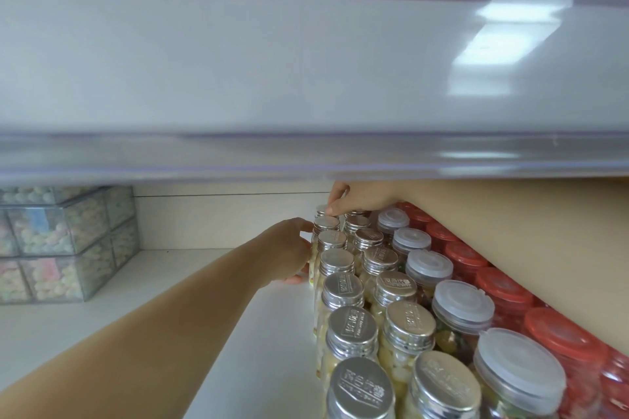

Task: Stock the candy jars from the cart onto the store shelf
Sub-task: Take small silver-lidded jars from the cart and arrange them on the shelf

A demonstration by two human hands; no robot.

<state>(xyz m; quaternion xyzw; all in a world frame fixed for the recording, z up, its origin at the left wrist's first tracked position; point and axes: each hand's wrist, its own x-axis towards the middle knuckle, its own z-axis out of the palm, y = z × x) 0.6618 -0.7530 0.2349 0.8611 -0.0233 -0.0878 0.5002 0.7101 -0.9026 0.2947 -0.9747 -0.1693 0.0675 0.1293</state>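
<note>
Two rows of silver-lidded candy jars (343, 289) run from the front of the white shelf (211, 282) to its back wall. My left hand (292, 248) reaches in from the lower left and presses against the left side of jars deep in the left row, fingers wrapped on the glass. My right hand (343, 199) comes over from the right and pinches the lid of the rearmost silver-lidded jar (321, 211). The cart is out of view.
To the right stand a row of jars with translucent white lids (463, 303) and rows of red-lidded jars (503, 286) under my right forearm. Clear boxes of pastel candy (64, 241) are stacked at the shelf's left. The upper shelf edge (306, 153) hangs low overhead.
</note>
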